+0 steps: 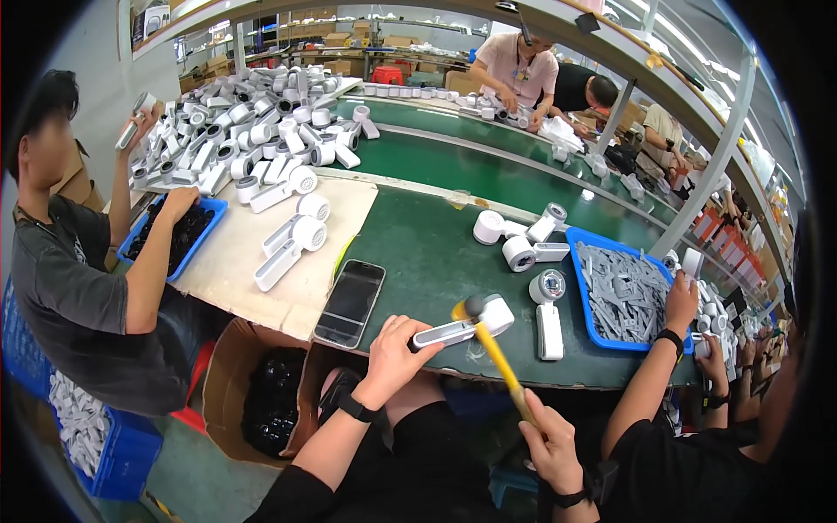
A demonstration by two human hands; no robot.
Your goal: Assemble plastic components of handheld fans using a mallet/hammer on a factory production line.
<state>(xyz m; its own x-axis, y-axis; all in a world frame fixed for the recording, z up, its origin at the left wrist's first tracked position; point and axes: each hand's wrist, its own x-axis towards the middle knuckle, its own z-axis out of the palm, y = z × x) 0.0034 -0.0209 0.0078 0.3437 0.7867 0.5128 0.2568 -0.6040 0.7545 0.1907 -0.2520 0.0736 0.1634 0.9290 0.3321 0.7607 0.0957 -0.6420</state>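
My left hand (392, 353) is closed around the handle end of a white and grey handheld fan (447, 334) lying at the table's front edge. In my right hand (554, 443) is a hammer (500, 356) with a yellow shaft. Its dark and yellow head is over the fan, near where the handle meets the round part; whether it touches cannot be told. A smartphone (351, 302) lies left of the fan. Farther off and to the right are more handheld fans, one upright in the picture (549, 327) and several grouped behind (520, 253).
A blue tray (577, 283) of grey strips stands right, beside a co-worker's arm (649, 366). At left, another person reaches into a blue tray (209, 228) of black parts. A large heap of fans (253, 122) lies behind. Below, a cardboard box (222, 392) holds black parts.
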